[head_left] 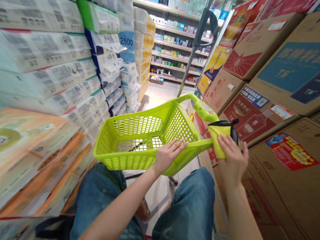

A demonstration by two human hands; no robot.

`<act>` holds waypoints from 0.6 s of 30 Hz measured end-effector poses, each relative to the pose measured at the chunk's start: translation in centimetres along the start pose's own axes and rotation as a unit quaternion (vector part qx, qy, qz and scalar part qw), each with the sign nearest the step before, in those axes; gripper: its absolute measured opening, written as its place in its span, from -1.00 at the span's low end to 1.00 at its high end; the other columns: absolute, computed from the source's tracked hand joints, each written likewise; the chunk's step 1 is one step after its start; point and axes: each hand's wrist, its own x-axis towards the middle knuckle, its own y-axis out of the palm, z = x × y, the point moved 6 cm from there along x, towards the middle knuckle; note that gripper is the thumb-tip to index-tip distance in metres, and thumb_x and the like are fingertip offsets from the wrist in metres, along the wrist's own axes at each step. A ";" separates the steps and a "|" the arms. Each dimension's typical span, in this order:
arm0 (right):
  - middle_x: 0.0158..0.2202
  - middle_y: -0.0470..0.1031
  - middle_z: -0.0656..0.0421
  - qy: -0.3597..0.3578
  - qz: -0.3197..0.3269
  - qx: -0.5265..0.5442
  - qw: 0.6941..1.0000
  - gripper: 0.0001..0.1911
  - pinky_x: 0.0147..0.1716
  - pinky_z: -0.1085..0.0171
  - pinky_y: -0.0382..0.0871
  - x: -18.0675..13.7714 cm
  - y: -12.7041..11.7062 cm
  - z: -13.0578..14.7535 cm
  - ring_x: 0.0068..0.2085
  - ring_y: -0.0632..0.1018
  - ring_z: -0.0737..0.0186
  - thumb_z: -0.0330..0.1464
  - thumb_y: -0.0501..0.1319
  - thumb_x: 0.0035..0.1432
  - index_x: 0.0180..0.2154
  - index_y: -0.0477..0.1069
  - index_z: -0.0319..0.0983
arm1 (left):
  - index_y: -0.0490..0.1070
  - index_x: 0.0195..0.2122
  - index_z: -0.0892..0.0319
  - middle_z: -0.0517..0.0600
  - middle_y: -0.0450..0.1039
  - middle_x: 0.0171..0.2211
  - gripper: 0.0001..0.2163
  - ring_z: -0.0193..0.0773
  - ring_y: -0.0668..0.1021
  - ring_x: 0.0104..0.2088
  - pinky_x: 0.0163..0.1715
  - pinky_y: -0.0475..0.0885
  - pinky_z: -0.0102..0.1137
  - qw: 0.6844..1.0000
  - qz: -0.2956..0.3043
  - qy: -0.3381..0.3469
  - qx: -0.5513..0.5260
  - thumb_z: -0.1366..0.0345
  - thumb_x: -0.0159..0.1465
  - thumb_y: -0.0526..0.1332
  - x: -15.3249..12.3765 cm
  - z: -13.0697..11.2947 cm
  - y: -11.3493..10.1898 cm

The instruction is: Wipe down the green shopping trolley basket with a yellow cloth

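Note:
A lime-green plastic shopping basket [132, 132] with a perforated wall hangs in front of my knees in a narrow shop aisle; nothing shows inside it. My left hand [167, 154] lies on its near rim with the fingers stretched flat. My right hand [233, 159] is closed on a yellow-green pouch [220, 136] with a black zip edge, held at the basket's right corner beside its handle [202, 108].
Stacked packs of tissue paper [42, 70] wall the left side. Brown cartons [289, 89] are piled on the right. A grey trolley pole [195, 45] rises behind the basket. Shelves of goods [176, 54] stand at the aisle's far end. My jeans-clad legs [188, 214] fill the bottom.

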 end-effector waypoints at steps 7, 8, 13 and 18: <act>0.16 0.49 0.08 0.064 -0.018 -0.003 0.998 -0.45 0.24 -0.11 0.11 -0.6 0.8 2.6 0.20 0.47 0.02 -0.54 0.07 0.12 0.13 0.41 -0.13 | 0.13 0.35 -0.02 -0.02 0.28 0.30 -0.52 -0.18 0.38 0.26 0.09 0.46 -0.27 1.000 -0.007 -0.001 -0.012 0.37 0.41 0.09 0.1 -0.2 -0.1; 0.16 0.49 0.10 0.053 -0.005 0.009 0.999 -0.43 0.24 -0.08 0.09 -1.0 1.2 4.4 0.20 0.47 0.04 -0.56 0.06 0.11 0.14 0.40 -0.12 | 0.13 0.35 -0.02 -0.03 0.28 0.30 -0.52 -0.18 0.38 0.26 0.09 0.46 -0.27 1.000 -0.007 -0.001 -0.012 0.37 0.41 0.09 0.1 -0.1 -0.1; 0.14 0.51 0.17 -0.020 0.044 0.066 0.997 -0.43 0.29 0.03 -0.01 -2.0 1.9 8.9 0.18 0.50 0.14 -0.58 0.05 0.15 0.14 0.38 -0.08 | 0.13 0.35 0.02 -0.01 0.28 0.30 -0.52 -0.18 0.39 0.25 0.12 0.45 -0.27 1.000 -0.004 0.005 -0.004 0.36 0.41 0.09 0.1 0.1 -0.2; 0.13 0.52 0.15 0.002 0.018 0.017 1.000 -0.54 0.25 -0.06 0.03 0.3 0.6 2.1 0.16 0.51 0.09 -0.51 0.08 0.18 0.07 0.45 -0.08 | 0.14 0.35 -0.01 -0.03 0.28 0.30 -0.51 -0.16 0.39 0.25 0.10 0.46 -0.26 1.000 -0.004 0.002 -0.003 0.36 0.41 0.10 0.2 0.0 -0.2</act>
